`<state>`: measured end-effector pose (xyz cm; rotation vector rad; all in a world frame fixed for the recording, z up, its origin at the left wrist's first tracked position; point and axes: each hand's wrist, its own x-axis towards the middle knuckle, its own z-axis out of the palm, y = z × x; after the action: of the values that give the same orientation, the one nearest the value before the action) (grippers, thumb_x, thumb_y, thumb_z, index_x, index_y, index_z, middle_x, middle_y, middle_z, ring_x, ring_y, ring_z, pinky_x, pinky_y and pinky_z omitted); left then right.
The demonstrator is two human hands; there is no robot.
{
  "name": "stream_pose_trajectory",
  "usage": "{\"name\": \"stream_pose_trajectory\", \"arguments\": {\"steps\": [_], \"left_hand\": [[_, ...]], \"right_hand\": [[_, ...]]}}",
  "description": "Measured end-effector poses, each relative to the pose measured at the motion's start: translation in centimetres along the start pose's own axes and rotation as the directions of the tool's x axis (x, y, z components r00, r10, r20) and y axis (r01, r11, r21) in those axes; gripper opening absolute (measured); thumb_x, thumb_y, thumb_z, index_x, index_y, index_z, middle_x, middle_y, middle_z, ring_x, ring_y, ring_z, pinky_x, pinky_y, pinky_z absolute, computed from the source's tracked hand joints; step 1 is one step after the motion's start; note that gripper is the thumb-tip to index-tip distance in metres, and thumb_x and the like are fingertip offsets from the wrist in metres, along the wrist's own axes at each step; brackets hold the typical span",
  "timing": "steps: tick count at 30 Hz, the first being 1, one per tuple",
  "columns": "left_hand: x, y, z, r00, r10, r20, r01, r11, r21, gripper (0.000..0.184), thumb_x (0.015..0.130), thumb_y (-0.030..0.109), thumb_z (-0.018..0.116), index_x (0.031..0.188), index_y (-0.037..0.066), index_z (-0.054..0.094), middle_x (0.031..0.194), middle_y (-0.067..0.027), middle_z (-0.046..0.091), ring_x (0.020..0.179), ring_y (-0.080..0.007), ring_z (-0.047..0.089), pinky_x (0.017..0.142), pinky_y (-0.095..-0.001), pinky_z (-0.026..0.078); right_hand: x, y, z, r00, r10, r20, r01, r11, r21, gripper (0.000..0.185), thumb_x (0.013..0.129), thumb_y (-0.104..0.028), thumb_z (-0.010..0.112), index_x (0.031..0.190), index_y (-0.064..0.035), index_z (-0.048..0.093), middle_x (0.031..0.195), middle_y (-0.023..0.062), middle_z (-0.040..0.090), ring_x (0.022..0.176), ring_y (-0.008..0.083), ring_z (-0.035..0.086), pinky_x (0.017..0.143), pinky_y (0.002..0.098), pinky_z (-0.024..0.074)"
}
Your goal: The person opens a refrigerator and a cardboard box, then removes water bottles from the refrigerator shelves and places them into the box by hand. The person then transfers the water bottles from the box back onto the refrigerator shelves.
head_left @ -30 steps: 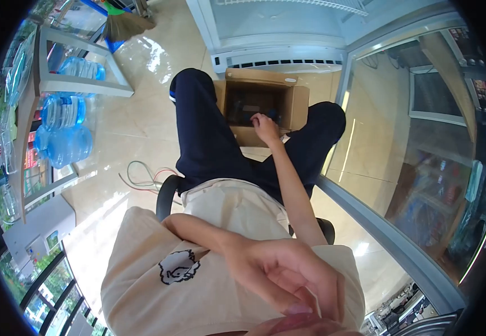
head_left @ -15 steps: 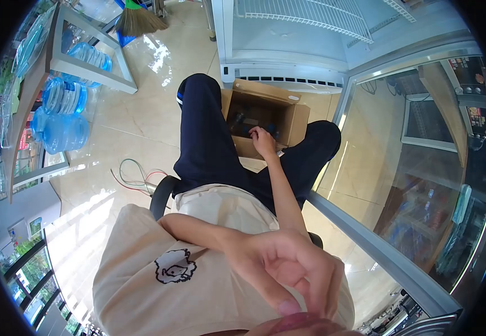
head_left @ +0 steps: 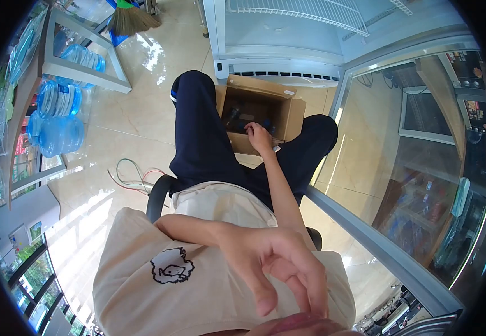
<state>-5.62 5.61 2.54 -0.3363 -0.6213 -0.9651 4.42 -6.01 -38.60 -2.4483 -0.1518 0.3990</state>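
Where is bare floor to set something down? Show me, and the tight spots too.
Bare floor lies between the water jugs, broom, left leg and cables. Crowded: the cardboard box, between that leg and the right leg, right hand over its opening.

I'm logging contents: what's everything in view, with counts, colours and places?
Box: one, brown, between the knees.
Small items: count unclear, dark, in the box.
Cabinet: one, white, beyond the box.
Glass door: one, grey-framed, right.
Water bottles: at least three, blue, left.
Broom: one, tan and green, upper left.
Cables: at least two, red and green, floor.
Chair: one, black, underneath.
Shirt: one, cream, worn.
Trousers: one pair, navy, worn.
Left hand: one, bare, before the chest.
Right hand: one, bare, at the box.
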Motion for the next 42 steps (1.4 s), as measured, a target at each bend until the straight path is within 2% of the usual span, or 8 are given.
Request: {"name": "stream_pose_trajectory", "arguments": {"steps": [3,6,9,15,18,30,38,42], "left_hand": [[0.1,0.3,0.3,0.999,0.045,-0.029,-0.038,0.980,0.197,0.062,0.077,0.011,0.089,0.127,-0.011,0.060,0.122,-0.0176,0.068,0.112,-0.0233,0.067,0.100,-0.0344,0.056],[0.3,1.3,0.3,0.995,0.095,0.034,-0.101,0.923,0.371,0.057,0.074,0.011,0.091,0.120,-0.009,0.065,0.111,-0.0142,0.072,0.101,-0.0187,0.071,0.084,-0.0292,0.062],[0.6,2.1,1.2,0.992,0.102,-0.078,-0.060,0.905,0.421,0.043,0.080,0.023,0.085,0.105,-0.009,0.072,0.101,-0.0191,0.076,0.079,-0.0241,0.075,0.059,-0.0262,0.061],[0.2,2.1,0.3,0.990,0.139,0.020,-0.132,0.875,0.465,0.046,0.077,0.014,0.089,0.112,-0.006,0.067,0.106,-0.0114,0.074,0.091,-0.0164,0.074,0.061,-0.0215,0.059],[0.4,2.0,0.1,0.983,0.180,0.025,-0.169,0.857,0.488,0.054,0.076,0.018,0.090,0.118,-0.005,0.065,0.103,-0.0105,0.075,0.089,-0.0159,0.075,0.056,-0.0196,0.057],[0.4,1.5,-0.1,0.998,0.057,-0.031,-0.033,0.857,0.514,0.093,0.066,0.034,0.096,0.136,-0.004,0.047,0.129,-0.0080,0.066,0.093,-0.0115,0.074,0.050,-0.0185,0.054],[0.5,1.3,-0.5,0.991,0.125,0.048,-0.131,0.841,0.525,0.087,0.069,0.034,0.094,0.134,-0.003,0.049,0.127,-0.0103,0.067,0.090,-0.0134,0.074,0.051,-0.0188,0.054],[0.4,1.6,0.3,0.990,0.102,-0.099,-0.032,0.839,0.543,0.069,0.077,0.026,0.090,0.128,-0.003,0.055,0.113,-0.0110,0.073,0.087,-0.0143,0.074,0.051,-0.0190,0.054]], "right_hand": [[0.0,0.0,0.0,1.000,0.009,0.003,-0.009,1.000,0.002,0.016,0.099,-0.019,0.055,0.105,-0.0136,0.069,0.099,0.0073,0.074,0.095,0.0304,0.071,0.080,0.0445,0.0557],[0.0,-0.2,-0.1,1.000,0.009,0.007,-0.009,1.000,0.003,0.016,0.099,-0.019,0.055,0.105,-0.0136,0.070,0.099,0.0074,0.074,0.097,0.0303,0.071,0.081,0.0445,0.0556],[-0.1,-0.4,-0.3,1.000,0.022,0.012,-0.022,1.000,0.000,0.017,0.099,-0.018,0.055,0.105,-0.0136,0.070,0.100,0.0072,0.074,0.098,0.0301,0.071,0.081,0.0447,0.0556],[-0.1,-0.6,-0.5,1.000,0.017,0.008,-0.017,1.000,-0.008,0.017,0.099,-0.019,0.055,0.106,-0.0143,0.070,0.100,0.0066,0.074,0.098,0.0306,0.071,0.081,0.0454,0.0557],[-0.1,-0.6,-0.5,0.999,0.034,0.024,-0.034,0.999,-0.005,0.017,0.099,-0.019,0.055,0.106,-0.0145,0.070,0.100,0.0068,0.074,0.098,0.0308,0.071,0.081,0.0455,0.0557],[0.2,-0.3,-0.2,0.998,0.047,0.043,-0.048,0.999,0.018,0.016,0.098,-0.022,0.057,0.105,-0.0170,0.070,0.105,0.0098,0.073,0.098,0.0358,0.070,0.084,0.0496,0.0555],[0.0,-0.3,-0.1,1.000,0.018,0.006,-0.018,1.000,-0.003,0.017,0.099,-0.021,0.055,0.105,-0.0157,0.070,0.101,0.0066,0.074,0.098,0.0317,0.071,0.083,0.0457,0.0556],[0.1,-0.4,-0.2,1.000,0.023,0.014,-0.023,1.000,-0.010,0.018,0.100,-0.021,0.054,0.106,-0.0151,0.069,0.099,0.0051,0.075,0.097,0.0300,0.071,0.082,0.0440,0.0557]]}}
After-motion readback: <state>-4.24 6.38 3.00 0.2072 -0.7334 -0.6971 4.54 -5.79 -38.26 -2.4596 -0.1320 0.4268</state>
